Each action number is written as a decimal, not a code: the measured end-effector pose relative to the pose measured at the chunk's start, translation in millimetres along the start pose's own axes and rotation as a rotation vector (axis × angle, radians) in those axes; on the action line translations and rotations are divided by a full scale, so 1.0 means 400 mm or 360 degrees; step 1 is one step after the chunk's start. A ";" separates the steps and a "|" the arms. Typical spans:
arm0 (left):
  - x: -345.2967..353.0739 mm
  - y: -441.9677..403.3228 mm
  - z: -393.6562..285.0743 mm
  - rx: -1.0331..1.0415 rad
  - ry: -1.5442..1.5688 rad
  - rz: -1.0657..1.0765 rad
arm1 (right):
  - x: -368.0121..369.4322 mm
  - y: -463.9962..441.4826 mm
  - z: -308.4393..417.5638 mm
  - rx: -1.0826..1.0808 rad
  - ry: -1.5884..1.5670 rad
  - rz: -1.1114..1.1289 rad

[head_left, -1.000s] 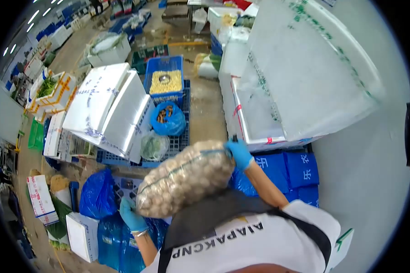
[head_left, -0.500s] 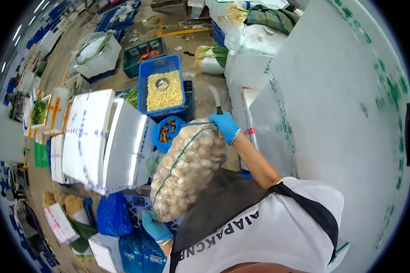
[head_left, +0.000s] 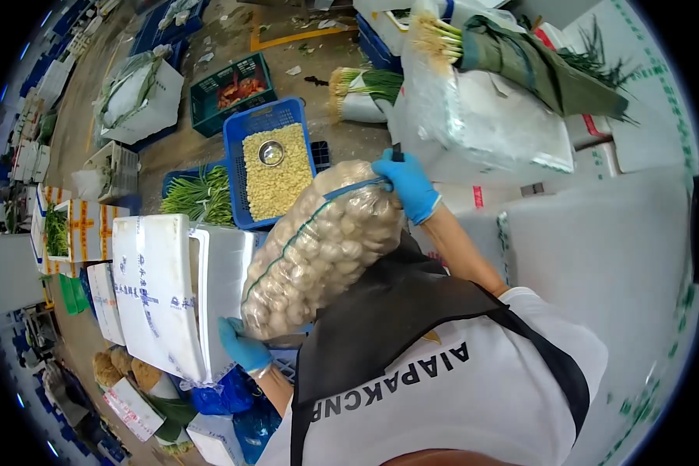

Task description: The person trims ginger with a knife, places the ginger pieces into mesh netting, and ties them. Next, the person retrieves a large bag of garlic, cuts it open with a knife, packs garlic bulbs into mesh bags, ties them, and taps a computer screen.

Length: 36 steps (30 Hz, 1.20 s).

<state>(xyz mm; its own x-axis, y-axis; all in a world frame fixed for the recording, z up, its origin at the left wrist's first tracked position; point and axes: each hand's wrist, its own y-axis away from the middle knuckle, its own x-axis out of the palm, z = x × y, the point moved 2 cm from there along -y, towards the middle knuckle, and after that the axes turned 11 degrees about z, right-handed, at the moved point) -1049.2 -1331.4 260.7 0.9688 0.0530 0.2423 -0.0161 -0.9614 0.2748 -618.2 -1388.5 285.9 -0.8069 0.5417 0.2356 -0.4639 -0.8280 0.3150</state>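
Note:
A bulging see-through sack of garlic (head_left: 322,248) with a green-blue stripe hangs slantwise in front of my dark apron (head_left: 388,311). My right hand (head_left: 409,186), in a blue glove, grips its upper end by the blue band. From the same hand sticks up a short dark handle (head_left: 398,153), like a knife's; its blade does not show clearly now. My left hand (head_left: 245,346), also gloved in blue, is curled against the sack's lower end, its fingers partly hidden.
Beyond the sack stands a blue crate (head_left: 233,167) of pale peeled cloves with a metal bowl (head_left: 271,153). White foam boxes (head_left: 155,295) crowd the left, beside green stalks (head_left: 202,196). A green crate (head_left: 206,105) is farther off. Wrapped scallions (head_left: 512,62) lie on boxes at right.
The sack has risen and tilted flatter, both hands lifting with it. My view has turned, showing more boxes at right. The pale blade above my right hand no longer shows clearly.

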 end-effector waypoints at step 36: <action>1.569 -1.771 -0.072 0.0486 -0.0207 0.0844 | -0.359 -1.590 0.545 -0.0313 -0.0227 -0.0757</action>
<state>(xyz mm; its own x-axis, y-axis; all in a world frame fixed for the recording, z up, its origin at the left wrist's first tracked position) -437.0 -609.3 244.9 0.8707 -0.4676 0.1523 -0.4503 -0.8826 -0.1350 -127.5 -908.4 252.1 -0.4392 0.8670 0.2354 -0.8373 -0.4900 0.2426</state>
